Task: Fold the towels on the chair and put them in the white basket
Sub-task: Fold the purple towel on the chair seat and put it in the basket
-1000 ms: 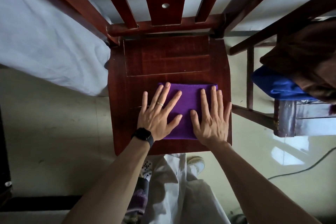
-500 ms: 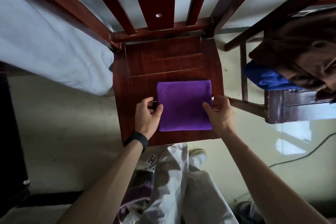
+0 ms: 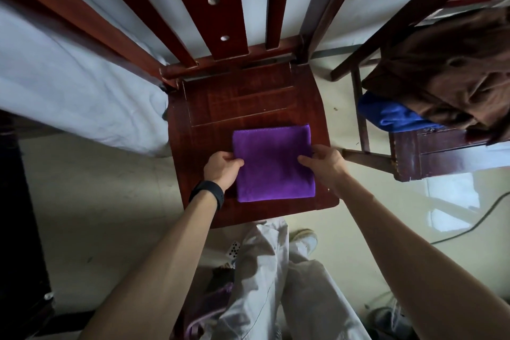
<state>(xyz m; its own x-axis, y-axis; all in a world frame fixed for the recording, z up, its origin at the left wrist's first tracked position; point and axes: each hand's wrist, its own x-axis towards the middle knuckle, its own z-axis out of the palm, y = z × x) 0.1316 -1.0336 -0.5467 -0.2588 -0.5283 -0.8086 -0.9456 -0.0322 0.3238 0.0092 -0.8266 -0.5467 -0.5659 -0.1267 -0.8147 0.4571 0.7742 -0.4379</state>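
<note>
A folded purple towel (image 3: 273, 163) lies flat on the dark wooden chair (image 3: 240, 99) seat, pinched at its two side edges between the left hand (image 3: 222, 170) and right hand (image 3: 324, 164), fingers clenched on the cloth, with a blue towel (image 3: 386, 114) well off beyond the right fingers.

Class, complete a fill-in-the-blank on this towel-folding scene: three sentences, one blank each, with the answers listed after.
1. The folded towel on the chair seat is ____ in colour.
2. The left hand and right hand grip the towel's opposite ____.
3. A black band sits on the ____ wrist.

Answers: purple; sides; left
</note>
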